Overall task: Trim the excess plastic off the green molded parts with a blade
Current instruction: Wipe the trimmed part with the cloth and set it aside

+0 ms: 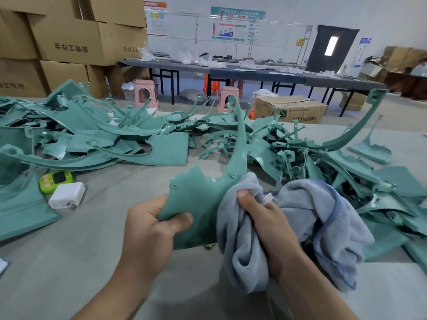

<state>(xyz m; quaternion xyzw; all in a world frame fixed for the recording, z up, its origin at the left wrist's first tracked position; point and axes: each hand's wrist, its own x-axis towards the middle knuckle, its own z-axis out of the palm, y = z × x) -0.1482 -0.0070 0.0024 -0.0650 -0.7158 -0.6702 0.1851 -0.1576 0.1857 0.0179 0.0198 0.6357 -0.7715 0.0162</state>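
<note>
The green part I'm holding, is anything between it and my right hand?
Yes. A grey cloth, bunched in the right hand, sits between that hand and the green part along its right edge. The left hand grips the part's lower left corner directly, thumb on its face.

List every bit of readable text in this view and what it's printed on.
"DTY": brown cardboard box on the floor; characters after it blurred.
Stacked brown cardboard boxes: large dark characters, unreadable here.
Wall posters and yellow sign: too small to read.
</note>
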